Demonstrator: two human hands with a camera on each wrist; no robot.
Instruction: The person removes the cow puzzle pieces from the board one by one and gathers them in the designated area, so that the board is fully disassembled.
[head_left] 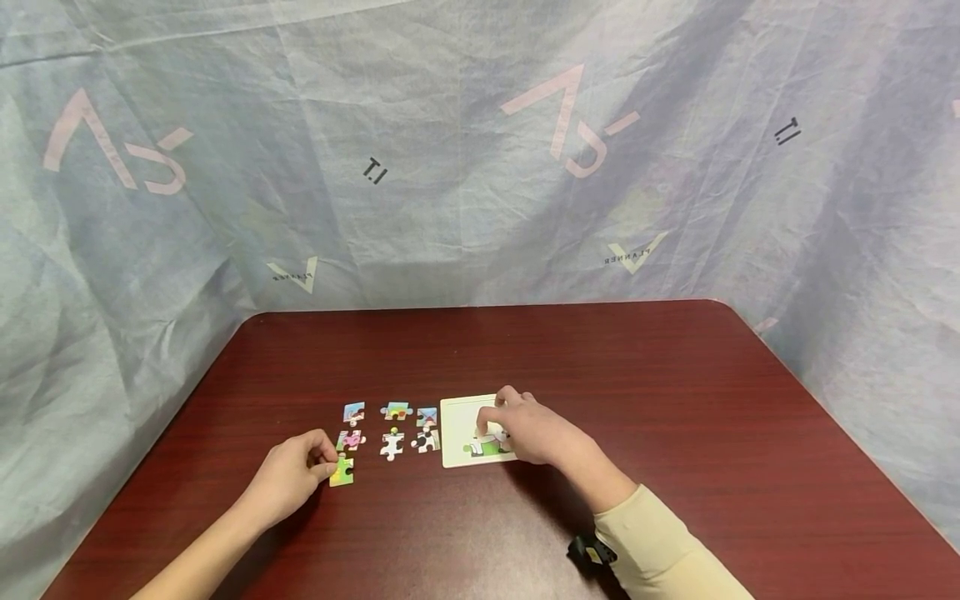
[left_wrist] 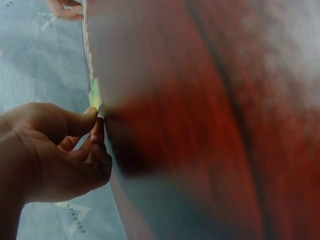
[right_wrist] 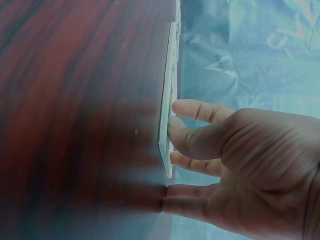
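Observation:
My left hand (head_left: 288, 477) pinches a green jigsaw piece (head_left: 342, 472) at its left edge, between thumb and fingers. In the left wrist view the same piece (left_wrist: 96, 95) stands slightly tilted at the tabletop. My right hand (head_left: 534, 429) is over a cream puzzle tray (head_left: 456, 408), its thumb and fingertips touching the tray area. Some green and white picture pieces (head_left: 489, 448) lie in the tray, partly hidden by that hand. From the right wrist, the tray (right_wrist: 165, 105) shows edge-on; the thumb and fingers are spread, with two fingers touching the table beside it.
Between hand and tray lie several loose jigsaw pieces, including a pink one (head_left: 350, 440), a white one (head_left: 392, 446) and a black-and-white one (head_left: 426, 440). They rest on a dark red wooden table (head_left: 615, 367). A printed grey cloth (head_left: 450, 208) hangs behind and around it.

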